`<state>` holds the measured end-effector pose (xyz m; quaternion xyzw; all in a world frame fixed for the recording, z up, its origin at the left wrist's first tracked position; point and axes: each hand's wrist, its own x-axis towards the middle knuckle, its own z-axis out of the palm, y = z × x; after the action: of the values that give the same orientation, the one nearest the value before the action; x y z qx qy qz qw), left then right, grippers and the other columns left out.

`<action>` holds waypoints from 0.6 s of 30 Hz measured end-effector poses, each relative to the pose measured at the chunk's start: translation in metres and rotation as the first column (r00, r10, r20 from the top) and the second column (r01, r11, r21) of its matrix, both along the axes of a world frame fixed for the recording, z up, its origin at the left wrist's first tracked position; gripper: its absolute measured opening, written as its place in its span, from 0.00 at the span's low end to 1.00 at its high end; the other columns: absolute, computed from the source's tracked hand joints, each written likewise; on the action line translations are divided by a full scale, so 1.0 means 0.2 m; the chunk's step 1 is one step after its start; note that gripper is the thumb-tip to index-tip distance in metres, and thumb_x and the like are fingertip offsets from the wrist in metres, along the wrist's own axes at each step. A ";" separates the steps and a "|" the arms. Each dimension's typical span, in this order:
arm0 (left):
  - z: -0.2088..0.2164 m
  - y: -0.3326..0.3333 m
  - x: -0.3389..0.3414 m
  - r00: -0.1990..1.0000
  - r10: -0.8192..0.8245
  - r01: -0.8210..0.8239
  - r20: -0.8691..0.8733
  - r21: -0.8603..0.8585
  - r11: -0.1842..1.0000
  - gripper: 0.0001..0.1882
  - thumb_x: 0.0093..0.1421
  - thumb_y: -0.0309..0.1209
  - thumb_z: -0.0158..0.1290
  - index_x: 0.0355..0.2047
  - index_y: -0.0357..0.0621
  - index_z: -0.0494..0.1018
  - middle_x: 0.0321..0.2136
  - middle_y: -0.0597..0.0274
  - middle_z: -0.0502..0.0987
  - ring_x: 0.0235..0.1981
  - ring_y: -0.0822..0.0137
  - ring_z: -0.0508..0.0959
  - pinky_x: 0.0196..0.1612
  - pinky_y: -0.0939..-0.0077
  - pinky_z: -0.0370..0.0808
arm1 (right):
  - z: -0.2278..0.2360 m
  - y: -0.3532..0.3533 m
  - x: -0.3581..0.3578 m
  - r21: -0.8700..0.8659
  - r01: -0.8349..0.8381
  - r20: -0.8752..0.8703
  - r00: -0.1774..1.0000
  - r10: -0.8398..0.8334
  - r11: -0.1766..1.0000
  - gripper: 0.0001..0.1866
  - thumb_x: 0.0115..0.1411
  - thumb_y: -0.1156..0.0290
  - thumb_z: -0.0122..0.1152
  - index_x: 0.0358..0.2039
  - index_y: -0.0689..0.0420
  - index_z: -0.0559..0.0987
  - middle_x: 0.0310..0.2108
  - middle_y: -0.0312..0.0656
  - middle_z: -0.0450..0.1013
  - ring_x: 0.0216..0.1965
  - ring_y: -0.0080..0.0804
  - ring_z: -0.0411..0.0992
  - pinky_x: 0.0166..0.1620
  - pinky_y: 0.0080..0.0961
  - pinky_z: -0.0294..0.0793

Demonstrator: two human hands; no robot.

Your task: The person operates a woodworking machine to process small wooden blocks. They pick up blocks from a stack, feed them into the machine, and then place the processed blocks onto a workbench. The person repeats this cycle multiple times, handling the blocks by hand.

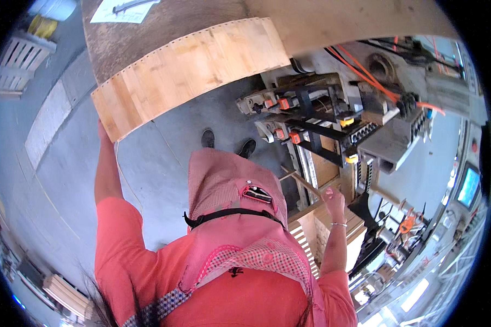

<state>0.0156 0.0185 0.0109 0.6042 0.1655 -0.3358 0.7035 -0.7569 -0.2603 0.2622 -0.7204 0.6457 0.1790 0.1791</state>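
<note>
A wide wooden panel (193, 62), made of many light strips side by side, lies along the near edge of a brown table (120, 46). Small dark notches or holes run along its far edge. My left hand (105, 134) is at the panel's left end, against its edge; the panel hides most of the fingers. Out to my right, my right hand (333, 200) is closed in a fist beside stacked wood. A thin wooden strip (305, 184) runs close to that fist; whether the fist holds it, I cannot make out.
Right of the panel stands a machine (316, 117) with black brackets and orange-and-black knobs. Orange hoses (365, 73) hang above it. Wooden boards (316, 229) lie low at my right. A paper sheet (125, 11) with a pen lies on the table. Slatted pallets (19, 60) stand far left.
</note>
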 end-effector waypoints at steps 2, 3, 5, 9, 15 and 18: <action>-0.15 0.16 0.08 0.994 -0.022 0.014 0.108 0.074 0.997 0.22 0.61 0.40 0.37 0.50 0.38 0.64 0.41 0.56 0.73 0.41 0.58 0.75 0.44 0.60 0.74 | 0.00 0.00 0.02 -0.030 -0.017 0.065 0.998 0.019 0.999 0.14 0.47 0.65 0.63 0.34 0.55 0.76 0.27 0.42 0.76 0.29 0.39 0.75 0.33 0.35 0.73; -0.22 0.25 0.09 0.992 -0.010 -0.010 0.124 0.158 0.987 0.21 0.61 0.40 0.37 0.49 0.39 0.65 0.40 0.58 0.74 0.42 0.61 0.74 0.44 0.61 0.73 | 0.02 0.01 0.05 -0.029 0.004 0.096 0.995 -0.001 1.000 0.14 0.47 0.64 0.63 0.35 0.55 0.76 0.28 0.42 0.76 0.29 0.38 0.75 0.33 0.34 0.73; -0.33 0.45 0.15 0.984 -0.001 -0.075 0.179 0.420 0.904 0.19 0.61 0.40 0.37 0.43 0.40 0.67 0.40 0.59 0.72 0.44 0.63 0.71 0.48 0.63 0.68 | 0.00 0.05 0.04 -0.018 0.058 0.174 0.983 -0.054 0.998 0.15 0.47 0.64 0.63 0.36 0.55 0.76 0.30 0.42 0.76 0.28 0.36 0.75 0.33 0.33 0.73; -0.36 0.62 -0.26 0.949 0.153 -0.281 0.275 0.523 0.805 0.23 0.58 0.41 0.44 0.46 0.34 0.68 0.46 0.55 0.69 0.46 0.65 0.67 0.51 0.66 0.64 | -0.07 0.15 0.06 -0.009 0.113 0.287 0.952 -0.106 0.994 0.17 0.45 0.67 0.66 0.38 0.56 0.76 0.32 0.42 0.76 0.28 0.33 0.74 0.34 0.29 0.74; -0.30 0.79 -0.67 0.969 -0.190 0.244 -0.158 0.732 0.636 0.16 0.60 0.47 0.40 0.35 0.52 0.70 0.24 0.66 0.69 0.24 0.68 0.67 0.28 0.62 0.63 | -0.23 0.34 -0.08 0.037 0.197 0.443 0.875 -0.193 0.980 0.18 0.45 0.68 0.67 0.38 0.58 0.76 0.33 0.43 0.76 0.27 0.33 0.74 0.33 0.28 0.74; -0.26 0.63 -1.06 0.953 -0.258 0.291 -0.158 0.716 0.635 0.11 0.55 0.44 0.47 0.32 0.54 0.70 0.24 0.69 0.69 0.23 0.71 0.65 0.25 0.71 0.59 | -0.30 0.43 -0.17 0.061 0.211 0.464 0.859 -0.215 0.976 0.18 0.45 0.68 0.66 0.38 0.57 0.76 0.33 0.43 0.76 0.27 0.34 0.74 0.32 0.28 0.74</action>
<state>-0.1960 0.1454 -0.0403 0.8454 0.2062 -0.3565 0.3402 -0.7912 -0.1735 0.2013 -0.6658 0.6582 -0.0183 0.3509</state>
